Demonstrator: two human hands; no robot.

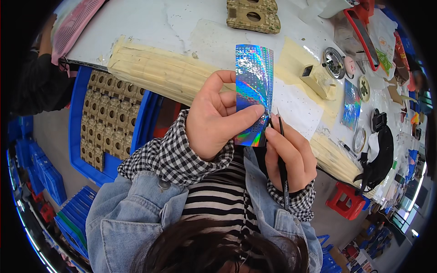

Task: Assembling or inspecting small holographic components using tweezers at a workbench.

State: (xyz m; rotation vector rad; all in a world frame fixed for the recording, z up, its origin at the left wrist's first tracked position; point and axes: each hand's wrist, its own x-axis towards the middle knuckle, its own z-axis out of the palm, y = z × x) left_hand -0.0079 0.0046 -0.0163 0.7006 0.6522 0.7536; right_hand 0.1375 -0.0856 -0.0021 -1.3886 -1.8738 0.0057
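My left hand (218, 116) is closed on a shiny blue holographic sticker sheet (254, 75), its thumb pressed flat across the front. The sheet stands upright before my chest and carries rows of tiny marks. In my right hand (291, 154) is a pair of black tweezers (283, 166), pinched between thumb and fingers. Their tips are close to the sheet's right edge, beside my left thumb; whether they grip anything is too small to tell. A white paper (296, 107) dotted with small dark specks lies on the table behind my right hand.
Camouflage-patterned tank-shaped parts (253, 20) lie at the table's far side. More fill a blue crate (74, 136) at left. To the right are a small beige block (318, 82), a round metal dish (333, 63), another holographic sheet (351, 104) and a black pouch (383, 157). Another person's dark sleeve (43, 86) shows at far left.
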